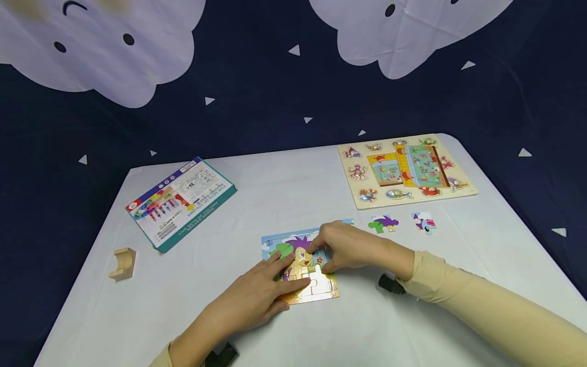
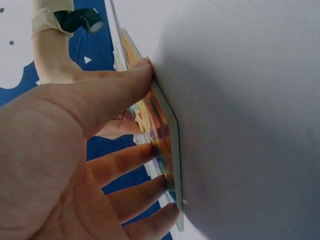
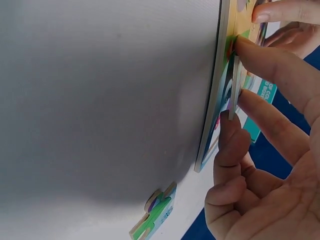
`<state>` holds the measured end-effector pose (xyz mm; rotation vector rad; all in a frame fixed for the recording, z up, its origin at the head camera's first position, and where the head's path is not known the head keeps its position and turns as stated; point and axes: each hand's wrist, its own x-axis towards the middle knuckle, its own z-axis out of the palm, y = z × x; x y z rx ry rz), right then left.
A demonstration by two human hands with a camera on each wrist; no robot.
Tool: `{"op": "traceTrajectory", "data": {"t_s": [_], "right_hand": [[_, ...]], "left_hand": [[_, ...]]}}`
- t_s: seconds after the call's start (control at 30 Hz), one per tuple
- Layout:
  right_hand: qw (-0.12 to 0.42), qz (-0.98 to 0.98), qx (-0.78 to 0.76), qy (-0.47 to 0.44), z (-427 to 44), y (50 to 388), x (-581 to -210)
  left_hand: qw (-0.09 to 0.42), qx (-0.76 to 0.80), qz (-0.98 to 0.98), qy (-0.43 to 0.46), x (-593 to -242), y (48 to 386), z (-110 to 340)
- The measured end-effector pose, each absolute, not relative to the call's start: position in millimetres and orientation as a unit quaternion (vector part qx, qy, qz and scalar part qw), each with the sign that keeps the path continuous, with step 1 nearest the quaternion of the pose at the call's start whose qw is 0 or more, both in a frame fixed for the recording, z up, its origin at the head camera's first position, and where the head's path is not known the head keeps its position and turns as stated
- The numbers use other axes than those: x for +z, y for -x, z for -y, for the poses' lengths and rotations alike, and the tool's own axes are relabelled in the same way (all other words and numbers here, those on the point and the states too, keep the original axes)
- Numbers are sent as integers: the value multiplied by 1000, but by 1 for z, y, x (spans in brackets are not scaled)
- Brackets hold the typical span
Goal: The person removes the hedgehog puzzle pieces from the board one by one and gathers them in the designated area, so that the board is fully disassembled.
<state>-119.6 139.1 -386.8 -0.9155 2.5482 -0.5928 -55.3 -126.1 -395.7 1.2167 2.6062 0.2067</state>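
A jigsaw puzzle board (image 1: 325, 289) with a purple-haired cartoon animal lies on the white table. My left hand (image 1: 257, 291) rests on its left side, fingers spread over the picture and thumb at the near edge. At the board's right side, my right hand (image 1: 350, 245) pinches a puzzle piece (image 3: 234, 87) between thumb and fingers. That piece is tilted against the board's surface; the hand mostly hides it in the head view. Two loose puzzle pieces, one green and purple (image 1: 384, 224) and one with a pink flower (image 1: 424, 223), lie beyond the right hand.
A wooden sea-animal peg board (image 1: 376, 200) lies at the back right, with two picture cards on it. At the back left is a teal-edged box (image 1: 183, 204). A curved wooden block (image 1: 123, 264) stands at the left. A dark patterned cloth (image 1: 257, 76) hangs behind.
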Motion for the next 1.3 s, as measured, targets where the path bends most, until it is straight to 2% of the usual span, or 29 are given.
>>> {"op": "traceTrajectory", "data": {"t_s": [0.33, 0.87, 1.03, 1.3], "right_hand": [[146, -909, -193, 338, -140, 115, -386], [120, -915, -175, 343, -147, 115, -383], [117, -918, -181, 333, -157, 113, -383], [110, -926, -206, 297, -191, 108, -376]], "left_hand": [[126, 75, -896, -419, -397, 56, 126], [137, 83, -896, -414, -395, 56, 123], [147, 92, -896, -408, -394, 56, 124], [135, 103, -897, -407, -394, 55, 126]]}}
